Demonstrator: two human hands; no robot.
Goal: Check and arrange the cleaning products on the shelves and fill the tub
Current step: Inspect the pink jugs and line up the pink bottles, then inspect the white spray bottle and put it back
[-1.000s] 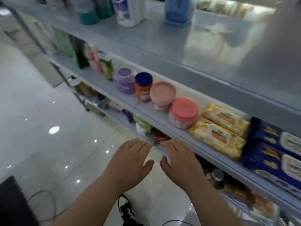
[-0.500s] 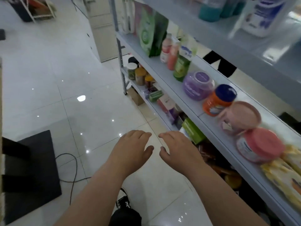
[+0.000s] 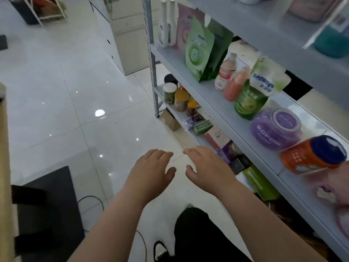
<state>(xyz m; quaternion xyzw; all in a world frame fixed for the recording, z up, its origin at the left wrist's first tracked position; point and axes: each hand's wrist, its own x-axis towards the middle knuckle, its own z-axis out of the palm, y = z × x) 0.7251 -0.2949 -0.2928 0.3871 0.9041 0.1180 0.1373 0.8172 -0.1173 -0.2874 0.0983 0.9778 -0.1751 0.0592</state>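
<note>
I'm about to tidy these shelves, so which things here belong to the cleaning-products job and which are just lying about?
Job: tall green stand-up pouch, pale pink capped bottle, round purple plastic jar, orange jar with dark blue lid, grey metal shelf they stand on.
Lying about: black floor mat, thin black cable, small brown cardboard box on the floor, beige cabinet.

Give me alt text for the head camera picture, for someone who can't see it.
The left hand and right hand hover open and empty above a white tiled floor beside a grey shelf unit. One shelf holds green pouches, pink bottles, a purple jar and an orange jar with a blue lid.
</note>
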